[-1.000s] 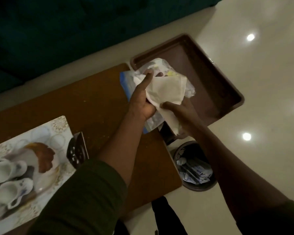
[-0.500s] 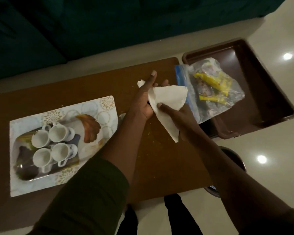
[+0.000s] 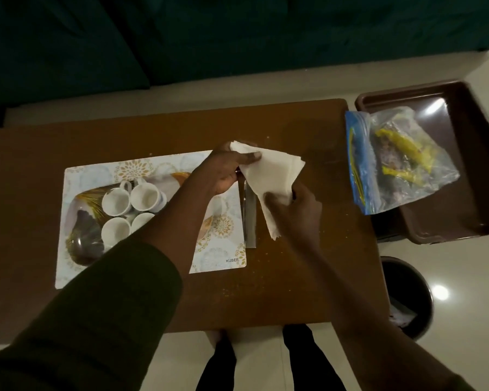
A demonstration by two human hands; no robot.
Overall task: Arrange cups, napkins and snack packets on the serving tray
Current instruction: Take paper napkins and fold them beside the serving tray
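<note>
Four white ceramic cups (image 3: pixel 130 210) already sit on the patterned rectangular serving tray (image 3: pixel 223 244). Both the left hand (image 3: pixel 223 172) and right hand (image 3: pixel 297 207) pinch white paper napkins (image 3: pixel 268 176) above the table; the clear snack bag (image 3: pixel 398 162) waits in the brown bin (image 3: pixel 463 227).

Four cups (image 3: pixel 130 210) stand clustered on a tray (image 3: pixel 82 238), which lies on a placemat (image 3: pixel 220 249) at the desk's (image 3: pixel 294 277) left. Right of the desk, a snack bag (image 3: pixel 398 162) rests in another tray (image 3: pixel 446 221); a bin (image 3: pixel 407 294) stands nearer, below it.
</note>
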